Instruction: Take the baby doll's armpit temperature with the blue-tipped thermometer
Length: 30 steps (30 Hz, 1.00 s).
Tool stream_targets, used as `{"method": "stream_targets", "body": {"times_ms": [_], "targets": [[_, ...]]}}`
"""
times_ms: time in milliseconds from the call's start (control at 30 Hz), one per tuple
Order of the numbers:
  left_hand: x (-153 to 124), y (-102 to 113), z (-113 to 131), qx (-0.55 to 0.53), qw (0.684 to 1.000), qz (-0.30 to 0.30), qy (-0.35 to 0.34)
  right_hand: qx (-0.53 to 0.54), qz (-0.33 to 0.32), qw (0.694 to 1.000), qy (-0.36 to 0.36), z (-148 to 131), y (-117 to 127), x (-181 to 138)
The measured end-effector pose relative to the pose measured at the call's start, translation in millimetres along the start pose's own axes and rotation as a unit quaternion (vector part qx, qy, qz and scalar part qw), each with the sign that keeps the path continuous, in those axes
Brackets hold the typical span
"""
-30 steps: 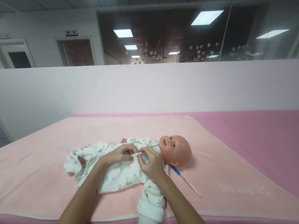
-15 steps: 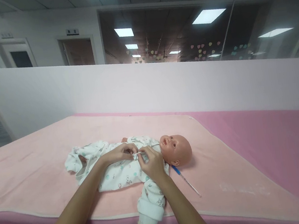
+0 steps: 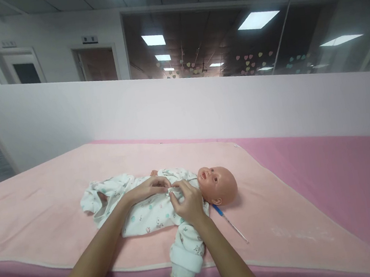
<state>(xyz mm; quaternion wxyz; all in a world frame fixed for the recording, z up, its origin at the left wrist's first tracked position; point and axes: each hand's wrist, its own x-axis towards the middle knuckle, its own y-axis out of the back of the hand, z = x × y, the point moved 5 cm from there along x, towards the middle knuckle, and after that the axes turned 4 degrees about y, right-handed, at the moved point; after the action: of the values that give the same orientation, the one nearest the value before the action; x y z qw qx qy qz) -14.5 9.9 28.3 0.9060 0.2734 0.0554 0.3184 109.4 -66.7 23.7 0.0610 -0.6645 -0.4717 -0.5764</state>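
Observation:
A baby doll (image 3: 222,185) lies on its back, head to the right, in a white printed garment (image 3: 146,217). Over its chest my left hand (image 3: 147,188) is closed, fingertips pinched at a small white tie (image 3: 170,190) of the garment. From the other side my right hand (image 3: 189,201) pinches the same bit of white cloth with thumb and forefinger. The fingertips of both hands nearly meet, and part of the tie is hidden behind them. One sleeve (image 3: 187,250) hangs toward the near edge, below my right wrist.
A slim thermometer-like stick (image 3: 232,226) with a blue end lies beside the doll's head. Under everything is a peach mat (image 3: 278,217) on a pink-covered table (image 3: 354,169). A white partition (image 3: 180,107) rises behind the table.
My left fingers have drawn closer together and straightened at the tie. The small white loop seen before between the hands is now mostly covered. Doll and stick have not moved.

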Motion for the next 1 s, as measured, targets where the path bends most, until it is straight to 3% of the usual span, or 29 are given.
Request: {"method": "stream_targets", "body": {"times_ms": [267, 533, 1000], "targets": [[0.5, 3.8, -6.6, 0.046, 0.998, 0.032, 0.017, 0.001, -0.010, 1.000, 0.003, -0.7, -0.7, 0.3], [3.0, 2.9, -6.6, 0.015, 1.000, 0.017, -0.009, -0.005, -0.016, 1.000, 0.014, -1.1, -0.5, 0.3], [2.1, 5.4, -7.1, 0.054, 0.997, 0.046, 0.015, -0.022, -0.007, 1.000, -0.005, 2.9, -3.7, -0.6]]}}
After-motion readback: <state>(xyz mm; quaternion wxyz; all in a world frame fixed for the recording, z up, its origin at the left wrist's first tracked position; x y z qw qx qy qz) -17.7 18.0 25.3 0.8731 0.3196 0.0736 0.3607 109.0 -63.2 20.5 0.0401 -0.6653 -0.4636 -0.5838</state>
